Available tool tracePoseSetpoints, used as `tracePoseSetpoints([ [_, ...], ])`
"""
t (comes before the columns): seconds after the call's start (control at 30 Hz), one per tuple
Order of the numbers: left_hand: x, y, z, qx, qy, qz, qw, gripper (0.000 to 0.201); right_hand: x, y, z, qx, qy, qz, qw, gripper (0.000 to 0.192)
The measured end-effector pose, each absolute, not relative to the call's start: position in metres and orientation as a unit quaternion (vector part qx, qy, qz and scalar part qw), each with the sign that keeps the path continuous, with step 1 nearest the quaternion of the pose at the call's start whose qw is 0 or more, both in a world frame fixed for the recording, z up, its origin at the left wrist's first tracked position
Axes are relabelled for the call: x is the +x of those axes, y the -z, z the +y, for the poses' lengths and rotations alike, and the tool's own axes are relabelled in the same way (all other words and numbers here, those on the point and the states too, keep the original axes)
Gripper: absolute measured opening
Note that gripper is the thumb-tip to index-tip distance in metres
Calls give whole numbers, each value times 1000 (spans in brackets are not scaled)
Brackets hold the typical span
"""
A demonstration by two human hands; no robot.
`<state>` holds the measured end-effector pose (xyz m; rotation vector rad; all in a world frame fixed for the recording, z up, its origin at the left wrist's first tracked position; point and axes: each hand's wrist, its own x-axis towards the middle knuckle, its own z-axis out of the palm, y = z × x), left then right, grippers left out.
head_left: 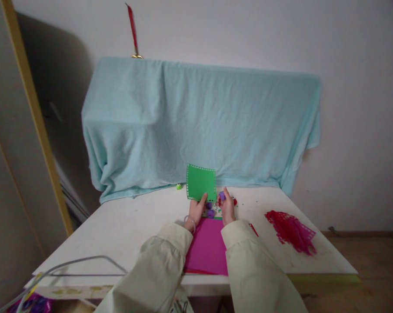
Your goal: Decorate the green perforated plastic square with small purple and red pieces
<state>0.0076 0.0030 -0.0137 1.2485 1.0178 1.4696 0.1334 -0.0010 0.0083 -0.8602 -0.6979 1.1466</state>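
Note:
My left hand (pixel 196 211) holds a green square sheet (pixel 201 181) with perforated edges upright above the white table (pixel 124 226), pinched at its lower edge. My right hand (pixel 227 207) is close beside it and grips a small purple piece (pixel 221 195) between the fingertips. Two more small purple pieces (pixel 210 213) lie on the table between my hands. A magenta sheet (pixel 207 248) lies flat under my wrists, with a red sheet edge (pixel 253 229) showing at its right.
A heap of red and magenta perforated strips (pixel 292 229) lies on the table's right side. A light blue cloth (pixel 199 126) drapes a large object behind the table. A small green piece (pixel 178 187) sits near the cloth. A grey cable (pixel 79 265) crosses the front left.

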Motion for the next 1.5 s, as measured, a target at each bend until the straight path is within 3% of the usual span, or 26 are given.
tracePoseSetpoints([
  [0.5, 9, 21, 6, 487, -577, 428, 497, 50, 127, -20, -11, -398, -541, -384, 634, 53],
  [1.0, 3, 15, 7, 500, -585, 446, 457, 54, 126, -14, -9, -392, -539, -400, 629, 55],
  [1.27, 3, 11, 8, 456, -611, 404, 505, 56, 133, -12, -4, -411, -584, -387, 584, 64],
  [1.5, 1, 9, 11, 423, -628, 373, 536, 56, 135, -8, -4, -436, -505, -333, 666, 46],
])
